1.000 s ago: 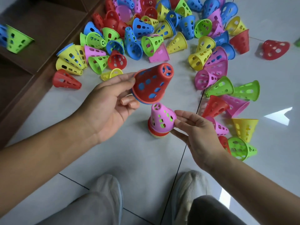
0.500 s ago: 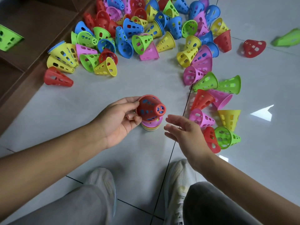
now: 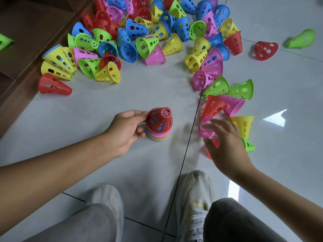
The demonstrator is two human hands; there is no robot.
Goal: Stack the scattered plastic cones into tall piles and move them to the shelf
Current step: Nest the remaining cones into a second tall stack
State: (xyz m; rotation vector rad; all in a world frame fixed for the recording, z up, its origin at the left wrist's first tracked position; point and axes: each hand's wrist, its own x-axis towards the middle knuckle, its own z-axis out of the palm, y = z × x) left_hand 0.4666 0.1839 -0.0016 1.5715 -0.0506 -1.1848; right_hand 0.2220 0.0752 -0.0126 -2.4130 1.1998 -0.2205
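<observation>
The left hand (image 3: 126, 130) grasps the red perforated plastic cone (image 3: 160, 117) capping the short floor stack (image 3: 159, 136), likely steadying it, while the right hand (image 3: 225, 142), fingers released, reaches a pink plastic cone (image 3: 206, 127) just beside them.

Indoor room, likely a home or playroom: glossy pale tiled floor (image 3: 148, 95), low brown wooden shelf (image 3: 35, 23), scattered toy cones (image 3: 139, 32).
</observation>
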